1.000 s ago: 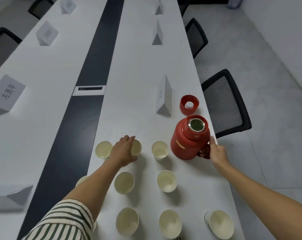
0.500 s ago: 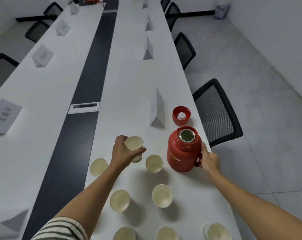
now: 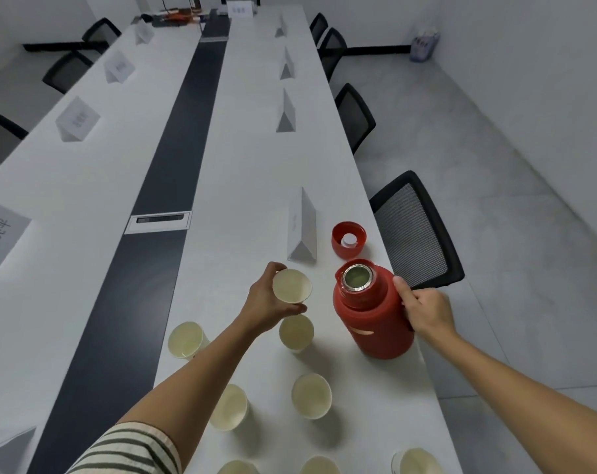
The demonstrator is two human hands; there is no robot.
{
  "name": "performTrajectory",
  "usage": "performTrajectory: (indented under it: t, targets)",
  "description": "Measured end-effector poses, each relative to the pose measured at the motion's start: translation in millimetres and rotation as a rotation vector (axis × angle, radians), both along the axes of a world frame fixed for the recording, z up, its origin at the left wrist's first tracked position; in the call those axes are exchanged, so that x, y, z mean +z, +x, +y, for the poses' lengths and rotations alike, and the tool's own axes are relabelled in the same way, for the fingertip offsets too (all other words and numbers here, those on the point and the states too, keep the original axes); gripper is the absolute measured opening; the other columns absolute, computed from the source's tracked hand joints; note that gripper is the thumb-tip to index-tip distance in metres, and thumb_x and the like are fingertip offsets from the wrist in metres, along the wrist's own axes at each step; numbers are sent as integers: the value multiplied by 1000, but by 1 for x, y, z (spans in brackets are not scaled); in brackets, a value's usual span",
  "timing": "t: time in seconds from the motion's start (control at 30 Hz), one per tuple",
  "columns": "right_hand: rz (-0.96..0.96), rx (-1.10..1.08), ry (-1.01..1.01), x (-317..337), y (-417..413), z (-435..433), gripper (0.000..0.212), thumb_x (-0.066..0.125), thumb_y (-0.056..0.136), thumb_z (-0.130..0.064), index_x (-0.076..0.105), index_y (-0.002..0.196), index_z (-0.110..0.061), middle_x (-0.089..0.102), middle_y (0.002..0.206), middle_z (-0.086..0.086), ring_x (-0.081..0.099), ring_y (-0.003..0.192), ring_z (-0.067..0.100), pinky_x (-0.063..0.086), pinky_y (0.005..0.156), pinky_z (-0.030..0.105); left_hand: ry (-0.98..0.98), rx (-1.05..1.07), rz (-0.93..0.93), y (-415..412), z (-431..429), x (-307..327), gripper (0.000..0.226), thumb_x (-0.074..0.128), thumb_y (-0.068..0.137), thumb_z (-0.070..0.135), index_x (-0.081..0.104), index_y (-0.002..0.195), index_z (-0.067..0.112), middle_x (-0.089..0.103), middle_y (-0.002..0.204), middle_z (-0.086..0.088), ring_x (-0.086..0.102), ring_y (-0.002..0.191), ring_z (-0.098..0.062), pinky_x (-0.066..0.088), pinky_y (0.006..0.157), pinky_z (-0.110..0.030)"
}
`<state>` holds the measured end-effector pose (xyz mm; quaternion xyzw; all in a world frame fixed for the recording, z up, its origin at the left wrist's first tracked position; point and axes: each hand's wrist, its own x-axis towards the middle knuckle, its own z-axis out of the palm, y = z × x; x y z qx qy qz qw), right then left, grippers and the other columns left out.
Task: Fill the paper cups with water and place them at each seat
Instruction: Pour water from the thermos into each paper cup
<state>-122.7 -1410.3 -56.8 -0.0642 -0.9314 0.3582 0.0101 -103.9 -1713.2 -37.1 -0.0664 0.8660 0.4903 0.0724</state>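
Observation:
My left hand (image 3: 268,304) grips an empty paper cup (image 3: 292,286), held above the white table (image 3: 242,172) and tilted toward the flask. To its right stands a red thermos flask (image 3: 372,314) with its mouth uncovered; it leans slightly. My right hand (image 3: 423,307) grips the flask's handle side. The flask's red lid (image 3: 349,239) lies upside down behind it. Several more empty paper cups stand on the table near me, among them a cup (image 3: 296,331) right under my left hand and a cup (image 3: 186,339) further left.
A folded white name card (image 3: 303,227) stands just beyond the held cup; more name cards (image 3: 286,112) line the table. A black mesh chair (image 3: 415,230) sits at the table's right edge by the flask. A dark strip with a cable hatch (image 3: 158,221) runs down the middle.
My left hand has taken a cup off the table and raised it toward the flask. My right hand has closed on the flask, which now leans a little. The view tilted up.

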Motion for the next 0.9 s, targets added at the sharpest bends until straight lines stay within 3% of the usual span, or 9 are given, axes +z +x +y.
performTrajectory:
  t: [0.13, 0.23, 0.37, 0.53, 0.67, 0.9]
  targets:
    - [18, 102, 96, 23, -4, 2, 76, 38, 85, -72, 37, 37, -13, 39, 36, 0, 40, 41, 17, 40, 53, 38, -24, -32, 16, 6, 10, 1, 74, 91, 64, 18, 42, 119, 28, 51, 117, 4, 52, 104, -19, 46, 73, -21]
    - [38, 163, 142, 32, -8, 3, 84, 35, 83, -82, 38, 36, -11, 38, 35, -1, 37, 38, 14, 41, 51, 39, -35, -33, 20, 11, 15, 0, 76, 91, 63, 20, 43, 122, 26, 51, 117, 4, 51, 105, -20, 48, 80, -28]
    - [50, 210, 181, 38, -13, 0, 95, 27, 78, -86, 46, 42, 0, 45, 38, 7, 42, 39, 15, 49, 55, 43, -45, -31, 37, 17, 18, 0, 79, 91, 62, 21, 44, 126, 23, 52, 120, 2, 51, 106, -19, 49, 82, -31]
    - [78, 274, 265, 52, -19, -10, 97, 23, 76, -88, 48, 41, -1, 50, 40, 11, 44, 39, 16, 49, 55, 42, -58, -30, 39, 20, 18, 0, 82, 91, 61, 25, 44, 128, 24, 53, 123, 2, 52, 108, -20, 53, 89, -38]
    - [86, 339, 346, 61, -22, -18, 95, 21, 77, -88, 54, 40, -7, 52, 39, 4, 53, 41, 16, 52, 54, 38, -47, -22, 37, 23, 17, 0, 82, 91, 61, 23, 44, 129, 23, 53, 124, 1, 52, 108, -20, 53, 91, -40]
    - [103, 376, 496, 80, -22, -30, 84, 27, 83, -80, 49, 38, -12, 49, 40, 3, 53, 44, 18, 50, 54, 38, -39, -8, 27, 25, 14, -2, 82, 90, 58, 25, 45, 127, 25, 55, 122, 1, 54, 108, -21, 53, 90, -42]
